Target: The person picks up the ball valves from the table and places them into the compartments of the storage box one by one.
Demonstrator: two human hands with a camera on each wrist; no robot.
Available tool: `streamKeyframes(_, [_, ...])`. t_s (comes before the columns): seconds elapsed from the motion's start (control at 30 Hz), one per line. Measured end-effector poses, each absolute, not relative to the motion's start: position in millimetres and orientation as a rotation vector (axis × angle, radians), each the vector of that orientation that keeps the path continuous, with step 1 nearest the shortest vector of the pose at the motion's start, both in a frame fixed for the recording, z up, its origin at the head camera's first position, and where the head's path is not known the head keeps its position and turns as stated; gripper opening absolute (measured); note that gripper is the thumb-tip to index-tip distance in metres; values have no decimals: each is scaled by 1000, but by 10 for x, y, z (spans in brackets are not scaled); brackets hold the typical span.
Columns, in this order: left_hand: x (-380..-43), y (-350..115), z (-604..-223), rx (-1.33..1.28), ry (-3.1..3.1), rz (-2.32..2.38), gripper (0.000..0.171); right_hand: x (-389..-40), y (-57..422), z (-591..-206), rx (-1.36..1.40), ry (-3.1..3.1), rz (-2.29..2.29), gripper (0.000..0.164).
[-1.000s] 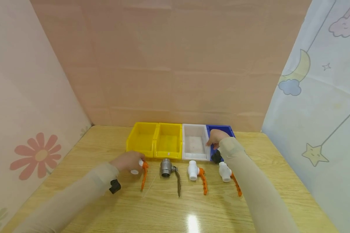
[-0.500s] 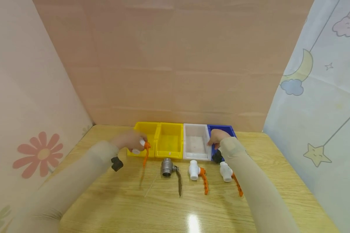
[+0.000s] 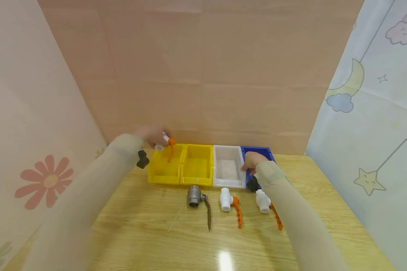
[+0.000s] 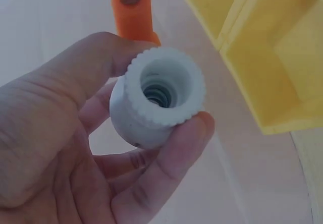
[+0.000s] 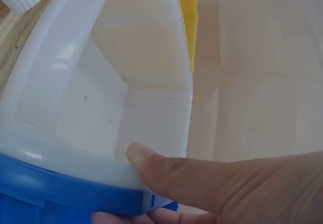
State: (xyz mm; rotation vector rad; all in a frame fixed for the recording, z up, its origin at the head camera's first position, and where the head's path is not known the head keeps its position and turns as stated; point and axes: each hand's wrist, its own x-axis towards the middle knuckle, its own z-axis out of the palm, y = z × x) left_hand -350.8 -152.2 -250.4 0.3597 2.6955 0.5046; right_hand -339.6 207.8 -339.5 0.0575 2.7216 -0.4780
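My left hand [image 3: 152, 135] holds a white plastic ball valve [image 3: 159, 147] with an orange lever handle [image 3: 171, 150] above the back of the left yellow bin [image 3: 164, 180]. The left wrist view shows thumb and fingers around the valve's white body [image 4: 132, 130], its ribbed open end facing the camera. At the white bin [image 3: 228, 182] and the blue bin [image 3: 257, 149], my right hand [image 3: 253, 161] pinches their adjoining walls. In the right wrist view its thumb [image 5: 156, 171] lies over the white side and its fingers reach under the blue rim.
A second yellow bin [image 3: 196, 183] stands between the left yellow and white ones. In front of the row lie a grey metal ball valve [image 3: 194, 196] and two white valves with orange handles, one central [image 3: 225, 199] and one rightward [image 3: 263, 201], partly behind my right sleeve.
My left hand has lifted the white valve off the table and carried it up and back over the left yellow bin. The right hand keeps its place on the bins.
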Motion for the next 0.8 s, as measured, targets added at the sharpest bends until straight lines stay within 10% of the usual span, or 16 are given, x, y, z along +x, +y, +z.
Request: streamKeyframes(0.8, [-4202, -1511, -2912, 237, 2893, 449, 24, -3356, 2068, -3439, 23, 2758, -448, 19])
